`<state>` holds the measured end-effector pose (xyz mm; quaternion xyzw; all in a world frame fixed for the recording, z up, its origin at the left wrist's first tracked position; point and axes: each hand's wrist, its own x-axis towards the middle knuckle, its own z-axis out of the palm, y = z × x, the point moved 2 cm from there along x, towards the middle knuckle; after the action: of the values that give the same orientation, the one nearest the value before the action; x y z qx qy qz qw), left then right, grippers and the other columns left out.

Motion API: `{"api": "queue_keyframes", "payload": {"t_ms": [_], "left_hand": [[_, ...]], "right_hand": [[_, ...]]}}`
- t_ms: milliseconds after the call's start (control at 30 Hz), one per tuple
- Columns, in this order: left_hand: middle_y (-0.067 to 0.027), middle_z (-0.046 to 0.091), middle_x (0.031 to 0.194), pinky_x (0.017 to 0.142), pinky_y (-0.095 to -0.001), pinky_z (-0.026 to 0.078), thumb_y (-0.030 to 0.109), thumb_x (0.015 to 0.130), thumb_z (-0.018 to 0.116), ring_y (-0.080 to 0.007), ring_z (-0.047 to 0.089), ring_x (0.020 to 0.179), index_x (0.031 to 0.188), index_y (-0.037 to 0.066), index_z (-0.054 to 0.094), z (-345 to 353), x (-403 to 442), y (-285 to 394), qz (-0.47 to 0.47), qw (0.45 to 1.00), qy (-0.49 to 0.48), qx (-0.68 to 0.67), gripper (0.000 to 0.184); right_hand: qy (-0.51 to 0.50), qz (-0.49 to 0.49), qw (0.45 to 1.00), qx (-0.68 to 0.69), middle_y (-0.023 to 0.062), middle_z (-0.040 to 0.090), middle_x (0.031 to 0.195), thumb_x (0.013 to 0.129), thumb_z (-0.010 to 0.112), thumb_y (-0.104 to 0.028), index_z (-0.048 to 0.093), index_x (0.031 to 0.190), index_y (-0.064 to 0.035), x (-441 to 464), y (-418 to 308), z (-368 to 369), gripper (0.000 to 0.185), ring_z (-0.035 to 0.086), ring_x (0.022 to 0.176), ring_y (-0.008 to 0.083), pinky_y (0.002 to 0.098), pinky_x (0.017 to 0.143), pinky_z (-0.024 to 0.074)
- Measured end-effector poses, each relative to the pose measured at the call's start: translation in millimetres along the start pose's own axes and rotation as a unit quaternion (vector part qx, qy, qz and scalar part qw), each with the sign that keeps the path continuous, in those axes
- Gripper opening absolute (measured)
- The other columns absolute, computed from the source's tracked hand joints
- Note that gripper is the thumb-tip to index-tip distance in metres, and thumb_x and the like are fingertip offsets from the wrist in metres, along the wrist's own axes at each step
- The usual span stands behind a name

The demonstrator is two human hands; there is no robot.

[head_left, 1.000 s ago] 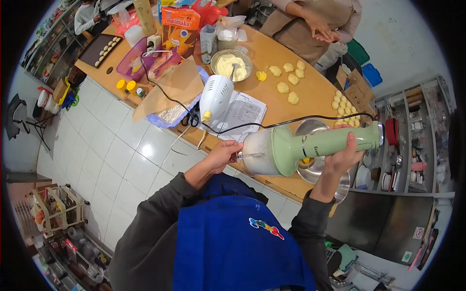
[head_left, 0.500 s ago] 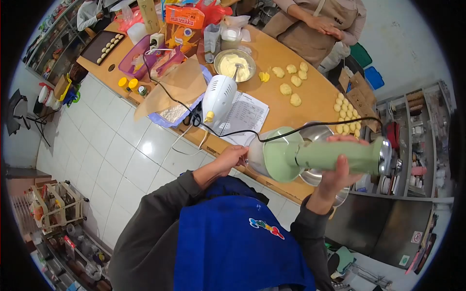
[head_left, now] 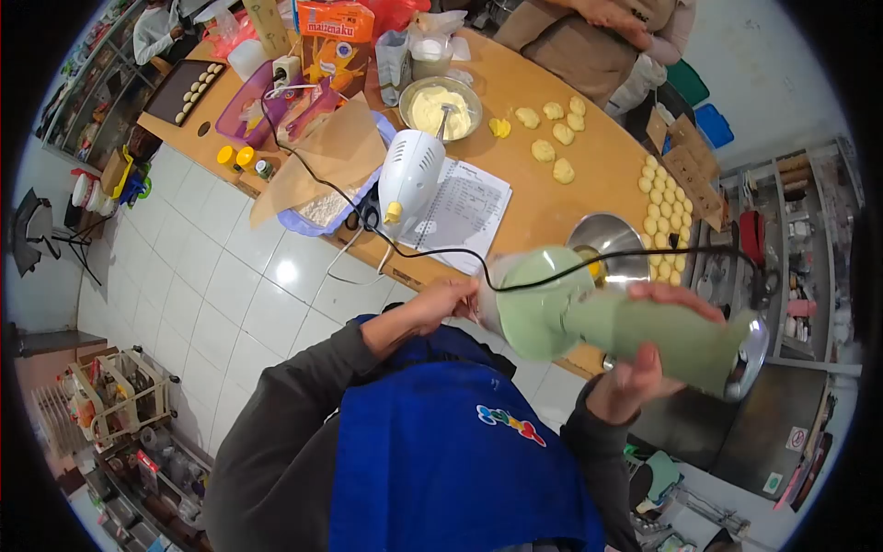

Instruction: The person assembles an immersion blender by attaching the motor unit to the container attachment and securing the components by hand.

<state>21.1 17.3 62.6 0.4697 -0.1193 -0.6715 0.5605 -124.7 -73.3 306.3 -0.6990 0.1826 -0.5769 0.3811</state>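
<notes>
- Our left hand (head_left: 440,308) had its fingers closed at the end of the cloudy cup (head_left: 491,308) on a green hand blender (head_left: 602,327); we could not tell exactly which part they pinched.
- Our right hand (head_left: 630,382) gripped the blender's handle, thumb on the near side and fingers over the far side.
- We held the blender aslant, its wide end between both sets of fingers and its metal-tipped end out past the right ones.
- A black cord (head_left: 644,252) crossed the wide end, beyond our right fingers.
- Just beyond the right fingers, we had a steel bowl (head_left: 607,232) on the counter (head_left: 515,198), with rows of small yellow dough balls (head_left: 662,216) farther out.
- Beyond the left fingers lay an open spiral notebook (head_left: 474,207), with a white hand mixer (head_left: 411,175) overlapping it.
- Well beyond both hands, we saw larger dough lumps (head_left: 543,150) and a co-worker's hands (head_left: 612,17).
</notes>
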Motion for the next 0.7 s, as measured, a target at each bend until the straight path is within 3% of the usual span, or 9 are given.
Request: {"api": "queue_keyframes", "payload": {"t_ms": [133, 167, 233, 367, 400, 467, 567, 600, 700], "left_hand": [[-0.0027, 0.058, 0.074, 0.059, -0.0237, 0.041, 0.028, 0.094, 0.046, -0.0094, 0.052, 0.064, 0.082, 0.008, 0.060, -2, 5, 1, -0.003, 1.000, 0.010, -0.010, 0.027], [-0.0026, 0.058, 0.074, 0.060, -0.0239, 0.041, 0.029, 0.094, 0.046, -0.0094, 0.052, 0.065, 0.082, 0.008, 0.060, -1, -1, 1, -0.016, 1.000, -0.001, -0.016, 0.028], [-0.0024, 0.057, 0.073, 0.058, -0.0237, 0.041, 0.029, 0.094, 0.046, -0.0102, 0.053, 0.065, 0.082, 0.008, 0.060, -4, -5, -1, -0.034, 0.999, -0.022, 0.014, 0.029], [-0.0056, 0.061, 0.075, 0.055, -0.0229, 0.040, 0.028, 0.093, 0.045, -0.0122, 0.056, 0.064, 0.084, 0.005, 0.061, -4, 7, -11, -0.002, 1.000, 0.031, 0.000, 0.030], [-0.0062, 0.061, 0.075, 0.054, -0.0229, 0.040, 0.028, 0.093, 0.045, -0.0125, 0.056, 0.064, 0.085, 0.004, 0.061, -5, 5, -11, -0.021, 0.999, 0.030, 0.015, 0.030], [-0.0067, 0.062, 0.075, 0.053, -0.0230, 0.039, 0.028, 0.092, 0.045, -0.0122, 0.056, 0.064, 0.086, 0.004, 0.062, -11, 1, -13, -0.039, 0.998, 0.019, 0.039, 0.030], [-0.0064, 0.062, 0.073, 0.050, -0.0232, 0.038, 0.030, 0.091, 0.045, -0.0109, 0.056, 0.064, 0.087, 0.004, 0.063, -21, 7, -28, -0.033, 0.998, -0.018, 0.059, 0.032], [-0.0067, 0.062, 0.073, 0.053, -0.0250, 0.038, 0.032, 0.091, 0.043, -0.0114, 0.056, 0.063, 0.086, 0.005, 0.063, -15, 6, -17, -0.026, 0.998, 0.047, 0.044, 0.034], [-0.0045, 0.057, 0.067, 0.051, -0.0262, 0.037, 0.030, 0.094, 0.043, -0.0129, 0.052, 0.057, 0.072, 0.006, 0.059, -14, 4, -17, -0.043, 0.997, 0.066, 0.019, 0.036]], "right_hand": [[-0.014, -0.058, 0.998, 0.026, 0.0207, 0.052, 0.092, 0.070, 0.065, -0.028, 0.031, 0.120, 0.0056, 0, 6, 2, 0.069, 0.058, 0.076, 0.0298, 0.0386, 0.067, 0.0501], [-0.032, -0.037, 0.999, 0.025, 0.0196, 0.052, 0.093, 0.069, 0.067, -0.027, 0.031, 0.120, 0.0020, 1, 6, 0, 0.069, 0.058, 0.079, 0.0294, 0.0390, 0.070, 0.0497], [-0.065, 0.007, 0.998, 0.021, 0.0175, 0.053, 0.096, 0.068, 0.071, -0.024, 0.031, 0.121, -0.0053, 1, 7, -9, 0.069, 0.058, 0.084, 0.0287, 0.0397, 0.075, 0.0489], [-0.050, -0.034, 0.997, 0.057, 0.0214, 0.053, 0.094, 0.068, 0.067, -0.025, 0.029, 0.126, 0.0029, -13, 21, 1, 0.074, 0.058, 0.080, 0.0303, 0.0394, 0.069, 0.0493], [-0.066, -0.064, 0.992, 0.081, 0.0217, 0.053, 0.095, 0.068, 0.067, -0.023, 0.029, 0.127, 0.0023, -14, 17, 4, 0.075, 0.058, 0.082, 0.0300, 0.0404, 0.071, 0.0492], [-0.104, -0.021, 0.994, 0.000, 0.0205, 0.053, 0.095, 0.068, 0.067, -0.021, 0.028, 0.129, -0.0008, -12, 13, -2, 0.075, 0.058, 0.082, 0.0303, 0.0415, 0.071, 0.0489], [-0.081, -0.024, 0.996, 0.019, 0.0203, 0.053, 0.095, 0.068, 0.066, -0.019, 0.027, 0.131, -0.0009, -13, 24, 3, 0.076, 0.057, 0.083, 0.0307, 0.0420, 0.072, 0.0484], [-0.077, -0.036, 0.996, 0.031, 0.0211, 0.053, 0.095, 0.068, 0.065, -0.018, 0.026, 0.131, 0.0009, -16, 29, 5, 0.076, 0.057, 0.083, 0.0305, 0.0417, 0.072, 0.0484], [-0.116, -0.053, 0.991, 0.043, 0.0215, 0.053, 0.095, 0.069, 0.062, -0.015, 0.027, 0.129, 0.0013, -15, 30, 3, 0.072, 0.057, 0.082, 0.0309, 0.0424, 0.072, 0.0482]]}}
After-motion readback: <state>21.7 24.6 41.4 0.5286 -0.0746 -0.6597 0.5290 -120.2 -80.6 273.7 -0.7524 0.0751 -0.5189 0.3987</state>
